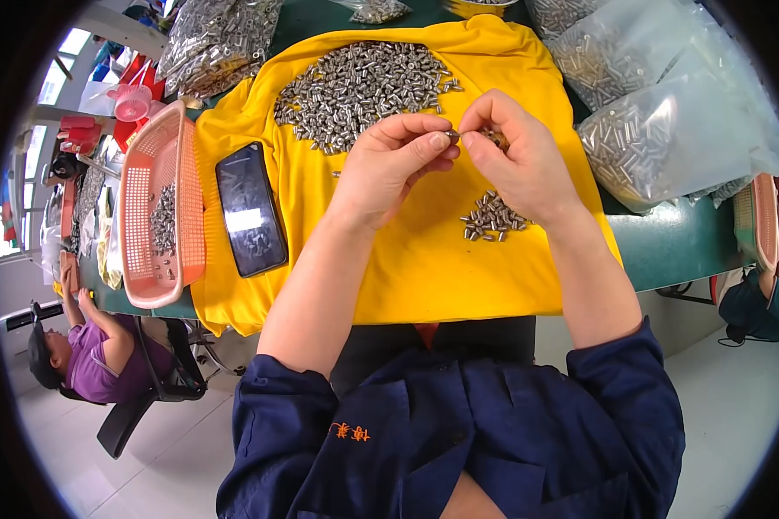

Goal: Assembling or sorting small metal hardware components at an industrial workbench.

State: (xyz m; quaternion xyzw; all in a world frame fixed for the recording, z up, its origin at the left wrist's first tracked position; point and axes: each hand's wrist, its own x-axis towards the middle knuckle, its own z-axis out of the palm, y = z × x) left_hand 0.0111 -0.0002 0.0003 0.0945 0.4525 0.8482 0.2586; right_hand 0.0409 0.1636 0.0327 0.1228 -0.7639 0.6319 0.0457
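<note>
Over the yellow cloth (407, 285), my left hand (394, 164) and my right hand (519, 164) meet, fingertips pinched together. Between them is a small metal part (453, 136), mostly covered by the fingers. Something brownish shows inside the curl of my right fingers, too hidden to name. Beyond my left hand spreads a large heap of small silvery cylindrical metal parts (355, 86). A smaller pile of similar parts (492, 216) lies below my right hand. One loose piece sits beside my left wrist.
A black phone (251, 210) lies left on the cloth, beside a pink plastic basket (190, 251) with metal parts inside. Clear bags of metal parts (627, 134) stand at the right, another bag (221, 43) at the far left. Co-workers sit at both sides, one in purple (117, 359).
</note>
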